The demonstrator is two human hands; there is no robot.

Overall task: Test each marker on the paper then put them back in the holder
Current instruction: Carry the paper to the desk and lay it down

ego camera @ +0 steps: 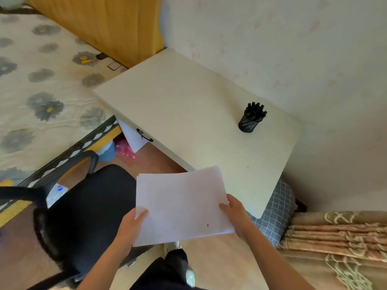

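A white sheet of paper (181, 204) is held in the air in front of the desk's near edge, with a small dark mark near its lower right. My left hand (130, 227) pinches its lower left corner, thumb on top. My right hand (235, 214) grips its right edge. Far off at the back right of the cream desk (188, 109) stands a black holder (248, 123) packed with several black-capped markers (255, 110). Neither hand is near the holder.
A black office chair (88, 208) stands left of the paper, pushed out from the desk. A bed with a flowered cover (41, 91) fills the left side. The wall runs behind the desk. A checked cloth (276, 212) and curtain (335, 243) lie at the right.
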